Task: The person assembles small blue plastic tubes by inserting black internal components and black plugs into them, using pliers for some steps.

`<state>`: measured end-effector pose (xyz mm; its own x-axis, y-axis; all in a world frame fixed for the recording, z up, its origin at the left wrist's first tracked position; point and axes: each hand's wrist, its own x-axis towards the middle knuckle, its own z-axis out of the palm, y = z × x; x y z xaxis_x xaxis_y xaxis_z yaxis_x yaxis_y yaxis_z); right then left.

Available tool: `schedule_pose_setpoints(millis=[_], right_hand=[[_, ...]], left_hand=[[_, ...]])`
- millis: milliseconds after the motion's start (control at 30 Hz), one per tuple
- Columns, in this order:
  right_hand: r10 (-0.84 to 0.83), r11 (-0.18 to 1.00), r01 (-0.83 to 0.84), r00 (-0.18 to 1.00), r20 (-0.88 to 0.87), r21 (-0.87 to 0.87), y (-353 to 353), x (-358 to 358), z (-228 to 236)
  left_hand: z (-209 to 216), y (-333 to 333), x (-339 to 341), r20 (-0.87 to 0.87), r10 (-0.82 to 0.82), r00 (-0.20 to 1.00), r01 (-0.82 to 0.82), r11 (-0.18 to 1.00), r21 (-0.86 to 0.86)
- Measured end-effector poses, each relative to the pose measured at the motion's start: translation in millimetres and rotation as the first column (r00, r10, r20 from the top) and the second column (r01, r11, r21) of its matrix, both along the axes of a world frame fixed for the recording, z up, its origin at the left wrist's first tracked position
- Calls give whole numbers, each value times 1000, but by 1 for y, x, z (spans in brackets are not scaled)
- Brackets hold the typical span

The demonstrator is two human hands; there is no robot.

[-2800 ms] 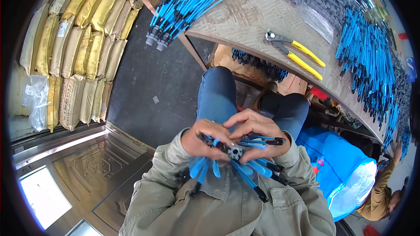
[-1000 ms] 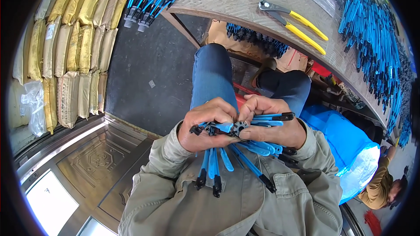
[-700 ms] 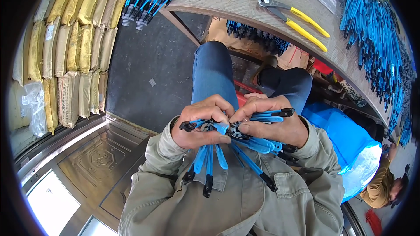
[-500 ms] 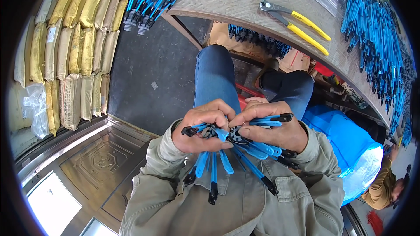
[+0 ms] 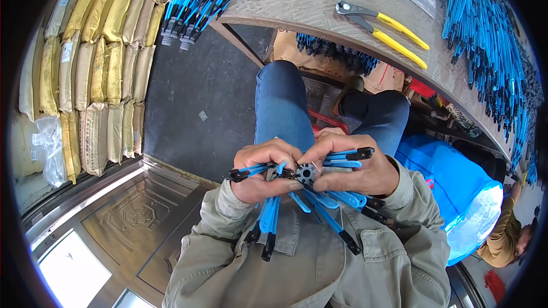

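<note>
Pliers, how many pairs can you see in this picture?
1: the yellow-handled pliers lie on the table near its edge, beyond the right hand and left of the big pile of blue rods. More could be hidden under that pile.

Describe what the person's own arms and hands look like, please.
The left hand and right hand are bare, with ungloved fingers. The long sleeves are light greyish khaki cloth, loose and wrinkled.

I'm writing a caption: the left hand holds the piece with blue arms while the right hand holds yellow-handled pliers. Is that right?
Not quite: the head view shows the right hand holding the piece too; the pliers lie on the table. The rest stands.
</note>
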<state>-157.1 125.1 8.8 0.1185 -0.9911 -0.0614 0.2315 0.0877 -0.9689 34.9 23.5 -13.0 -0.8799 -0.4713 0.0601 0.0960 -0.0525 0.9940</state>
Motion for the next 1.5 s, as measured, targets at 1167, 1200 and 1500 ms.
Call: schedule_pose_setpoints(millis=[1167,1200,1500], right_hand=[[-108,947,-39,895,-433,-317,7,7,-7],[-113,942,-43,892,-437,-331,6,7,-9],[-227,930,77,890,-396,-359,11,13,-14]], left_hand=[[4,-3,9,-50,-79,996,81,997,20],[3,-6,9,-52,-72,996,73,997,24],[3,-9,8,-88,-127,988,132,990,51]])
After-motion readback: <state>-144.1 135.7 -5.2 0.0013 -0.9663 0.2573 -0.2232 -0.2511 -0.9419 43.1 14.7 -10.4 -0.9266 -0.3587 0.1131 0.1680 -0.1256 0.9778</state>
